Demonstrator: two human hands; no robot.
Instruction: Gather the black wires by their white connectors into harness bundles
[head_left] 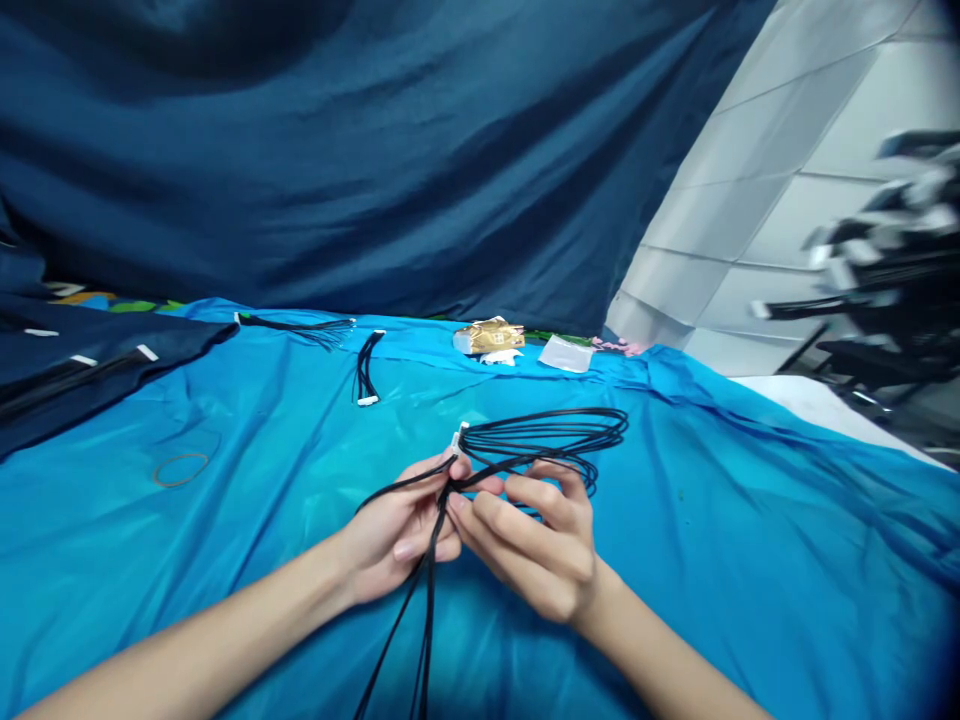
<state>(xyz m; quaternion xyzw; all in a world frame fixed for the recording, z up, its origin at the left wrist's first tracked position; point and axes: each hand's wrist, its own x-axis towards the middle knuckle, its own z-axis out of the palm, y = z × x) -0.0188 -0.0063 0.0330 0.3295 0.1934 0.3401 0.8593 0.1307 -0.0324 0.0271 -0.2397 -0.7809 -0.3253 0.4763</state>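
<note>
Near the middle of the view, both hands hold a wire harness [551, 428] of thin black wires with a white connector [459, 438]. My left hand [409, 530] is closed, its fingers pinching the connector and the wires just below it. My right hand [536, 535] is closed on the bundle, thumb and fingertips meeting the wires close to the left hand. The wires loop out to the right above my right hand. Other strands hang down toward the bottom edge, and one runs left over my left hand. Part of the bundle is hidden behind the fingers.
A short harness [365, 370] and a longer one [296, 328] lie on the blue cover [247, 520]. A tan ring [181, 469] lies left. At the back are a gold packet [491, 337] and a white sheet [566, 354]. Blurred black cables [892, 255] hang right.
</note>
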